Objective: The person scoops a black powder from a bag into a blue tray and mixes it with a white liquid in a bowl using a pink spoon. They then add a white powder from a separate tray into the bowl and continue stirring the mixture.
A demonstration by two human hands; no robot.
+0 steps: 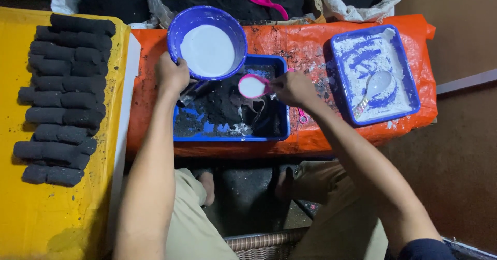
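Head view: left hand [172,75] closed on rim of blue bowl [207,42] of white liquid, tilted at tray's back edge. Right hand [294,87], fingers pinched on pink scoop [252,86], full of white liquid, over black powder in blue tray [230,136]. Best kept level until over dry powder, then tipped slowly, spread thin, bowl held steady. Black logs [64,99] stacked left; second tray [374,73] with spoon right, on orange tabletop [305,42].

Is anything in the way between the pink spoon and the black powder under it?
Nothing visible. The right hand holds the pink spoon of white liquid right over the black powder in the blue tray.
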